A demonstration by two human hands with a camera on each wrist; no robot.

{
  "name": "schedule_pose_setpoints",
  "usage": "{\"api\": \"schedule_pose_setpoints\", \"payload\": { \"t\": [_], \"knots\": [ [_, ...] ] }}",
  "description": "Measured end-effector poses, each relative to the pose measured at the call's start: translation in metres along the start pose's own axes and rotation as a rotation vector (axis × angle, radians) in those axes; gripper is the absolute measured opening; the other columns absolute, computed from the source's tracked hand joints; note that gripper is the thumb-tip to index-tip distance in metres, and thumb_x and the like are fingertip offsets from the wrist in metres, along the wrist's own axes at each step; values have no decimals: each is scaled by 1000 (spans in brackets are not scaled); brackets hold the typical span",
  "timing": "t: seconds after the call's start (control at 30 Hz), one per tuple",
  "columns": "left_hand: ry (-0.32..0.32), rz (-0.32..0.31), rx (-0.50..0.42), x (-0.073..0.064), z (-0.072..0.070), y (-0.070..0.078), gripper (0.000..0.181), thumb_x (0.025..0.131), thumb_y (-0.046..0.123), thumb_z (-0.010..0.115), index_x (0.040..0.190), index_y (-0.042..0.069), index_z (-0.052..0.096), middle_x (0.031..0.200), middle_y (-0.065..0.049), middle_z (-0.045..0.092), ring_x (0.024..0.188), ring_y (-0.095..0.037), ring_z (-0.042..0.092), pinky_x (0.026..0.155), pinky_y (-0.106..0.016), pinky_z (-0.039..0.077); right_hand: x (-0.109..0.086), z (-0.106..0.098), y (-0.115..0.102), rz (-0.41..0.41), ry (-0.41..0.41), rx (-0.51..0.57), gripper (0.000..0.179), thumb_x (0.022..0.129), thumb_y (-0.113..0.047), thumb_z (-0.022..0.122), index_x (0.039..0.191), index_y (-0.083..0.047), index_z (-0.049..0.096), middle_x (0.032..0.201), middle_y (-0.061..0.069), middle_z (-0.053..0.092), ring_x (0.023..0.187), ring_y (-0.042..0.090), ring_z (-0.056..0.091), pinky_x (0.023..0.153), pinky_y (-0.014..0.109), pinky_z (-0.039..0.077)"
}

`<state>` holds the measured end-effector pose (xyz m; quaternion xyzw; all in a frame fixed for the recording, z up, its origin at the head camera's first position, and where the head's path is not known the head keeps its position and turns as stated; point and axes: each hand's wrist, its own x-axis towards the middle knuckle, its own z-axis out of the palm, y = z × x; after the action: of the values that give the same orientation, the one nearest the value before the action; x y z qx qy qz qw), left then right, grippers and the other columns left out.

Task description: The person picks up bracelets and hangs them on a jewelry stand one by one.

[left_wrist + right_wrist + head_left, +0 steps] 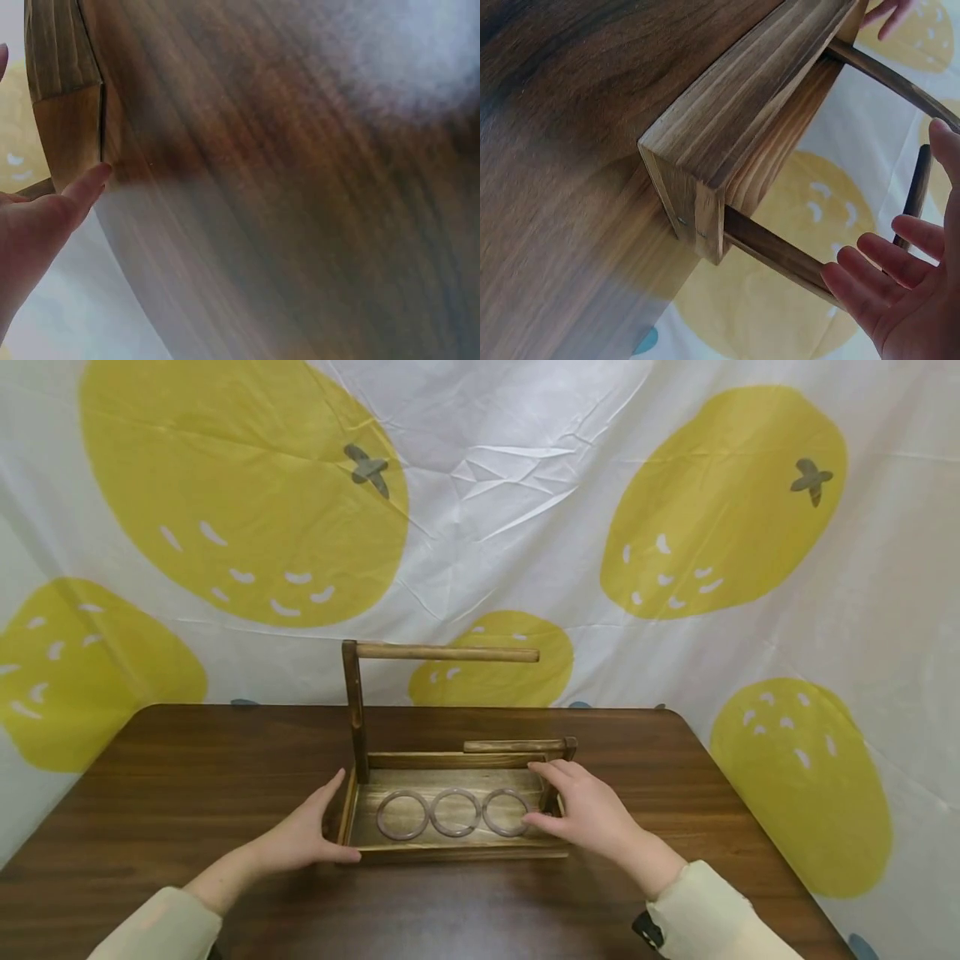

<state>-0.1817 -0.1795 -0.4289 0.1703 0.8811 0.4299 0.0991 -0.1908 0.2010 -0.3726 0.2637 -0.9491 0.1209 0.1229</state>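
A brown wooden stand [465, 853] with a shallow tray base rests on the table. Inside the tray three thin rings lie flat in a row: a left ring [403, 838], a middle ring [455, 835] and a right ring [506, 835]. At the tray's left end is my left hand [303, 835], fingers spread and thumb at the front corner. My right hand [588, 806] reaches over the right end, its thumb overlapping the edge of the right ring in the head view. In the right wrist view, the right hand's fingers [885, 274] are extended and spread, gripping nothing.
From the stand's left side rises a tall post [352, 710] carrying a long horizontal bar [450, 652]. A shorter, lower bar [517, 746] extends leftward from the right side. Beneath is a dark wood table [225, 743], with a lemon-print cloth [510, 560] hanging behind it.
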Motion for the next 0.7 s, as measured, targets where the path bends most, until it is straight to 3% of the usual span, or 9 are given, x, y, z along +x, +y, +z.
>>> {"api": "schedule_pose_setpoints", "payload": {
  "t": [0.2, 0.53, 0.7],
  "knots": [
    [-30, 11, -172, 1, 4, -5, 115, 71, 12, 81, 145, -11, -4, 144, -42, 3, 124, -57, 34, 94, -52, 45, 4, 8, -2, 29, -64, 21, 64, 78, -44, 72, 130, -12, 54, 125, 13, 58, 118, 32, 54, 89, 47, 49],
    [-70, 27, -315, 2, 7, -11, 111, 72, 3, 78, 144, -13, -5, 145, -43, 2, 119, -57, 41, 90, -46, 51, 11, 29, -2, 6, -64, 42, 70, 73, -41, 77, 129, -6, 53, 118, 11, 60, 110, 29, 57, 87, 43, 50],
    [-105, 18, -319, 2, 6, -14, 106, 75, 4, 76, 144, -13, -2, 141, -47, 9, 115, -56, 46, 87, -42, 52, 17, 40, -1, 9, -111, 59, 71, 74, -42, 76, 130, -6, 53, 120, 12, 59, 111, 30, 57, 91, 43, 48]
  ]
}}
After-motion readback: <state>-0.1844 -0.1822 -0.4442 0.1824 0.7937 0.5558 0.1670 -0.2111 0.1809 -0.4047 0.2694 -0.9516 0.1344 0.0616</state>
